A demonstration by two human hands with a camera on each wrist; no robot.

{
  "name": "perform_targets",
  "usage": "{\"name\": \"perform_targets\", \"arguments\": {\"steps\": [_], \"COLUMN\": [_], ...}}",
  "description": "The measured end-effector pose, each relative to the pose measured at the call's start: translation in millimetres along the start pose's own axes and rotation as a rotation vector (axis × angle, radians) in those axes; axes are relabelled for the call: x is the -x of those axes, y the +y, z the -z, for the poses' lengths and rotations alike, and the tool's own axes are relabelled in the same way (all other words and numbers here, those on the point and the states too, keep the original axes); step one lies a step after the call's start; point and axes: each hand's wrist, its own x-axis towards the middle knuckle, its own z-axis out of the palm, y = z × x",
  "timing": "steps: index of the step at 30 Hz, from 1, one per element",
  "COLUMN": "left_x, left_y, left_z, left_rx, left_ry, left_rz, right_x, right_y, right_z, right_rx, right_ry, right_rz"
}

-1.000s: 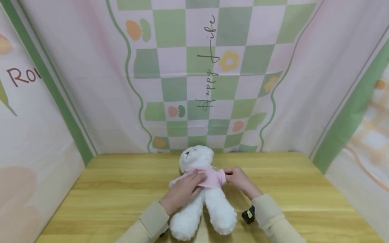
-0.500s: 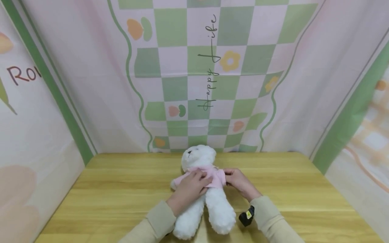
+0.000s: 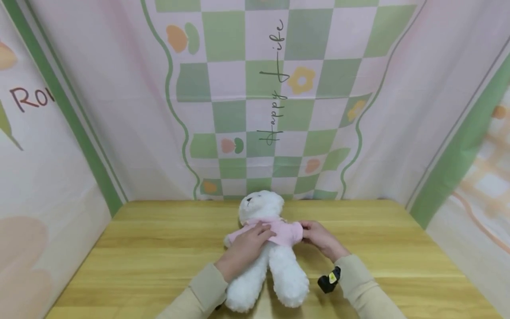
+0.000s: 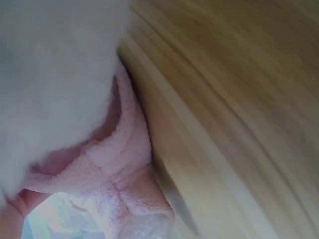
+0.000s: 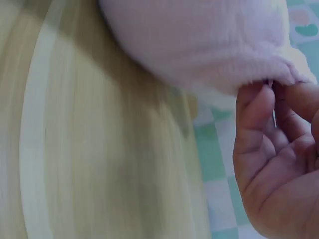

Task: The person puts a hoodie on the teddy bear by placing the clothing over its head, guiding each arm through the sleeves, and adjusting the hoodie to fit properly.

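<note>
A white plush bear in a pink shirt lies on its back on the table, its head toward the back wall. My left hand rests on the shirt over the belly, fingers laid across the cloth. With thumb and fingertips my right hand pinches the cuff of the sleeve on the right side. In the right wrist view this sleeve ends right at the fingertips, and the bear's paw does not show. White fur and the shirt's hem fill the left wrist view's left side.
The wooden table runs back to a green-and-white checked cloth. Printed cloths hang at both sides. A small black device sits at my right wrist, beside the bear's leg.
My right hand has moved slightly right, drawing the sleeve outward with it. The bear and my left hand have shifted a little to the right from a second ago.
</note>
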Motion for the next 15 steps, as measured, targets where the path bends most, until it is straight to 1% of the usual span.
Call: {"name": "perform_targets", "arguments": {"steps": [2,5,8,11,13,15], "left_x": [0.7,0.5,-1.4,-3.6,-3.7,-3.5], "left_y": [-0.7,-0.4,1.2,3.4,4.7,6.7], "left_z": [-0.6,-1.6,-2.2,-2.9,-4.0,-4.6], "left_rx": [0.038,0.068,0.074,0.04,0.008,-0.01], "left_ry": [-0.005,-0.008,-0.012,-0.014,-0.012,-0.021], "left_rz": [0.009,0.005,0.004,-0.003,-0.006,0.005], "right_x": [1.2,1.8,0.9,-1.7,-2.1,-0.7], "right_y": [1.8,3.1,2.4,1.1,0.0,-1.7], "right_z": [4.3,7.0,5.6,3.0,2.5,3.4], "right_rx": [0.011,0.071,0.199,0.325,0.359,0.334], "right_ry": [0.031,0.088,0.194,0.282,0.301,0.274], "right_rz": [-0.023,-0.031,-0.005,0.032,0.037,0.02]}}
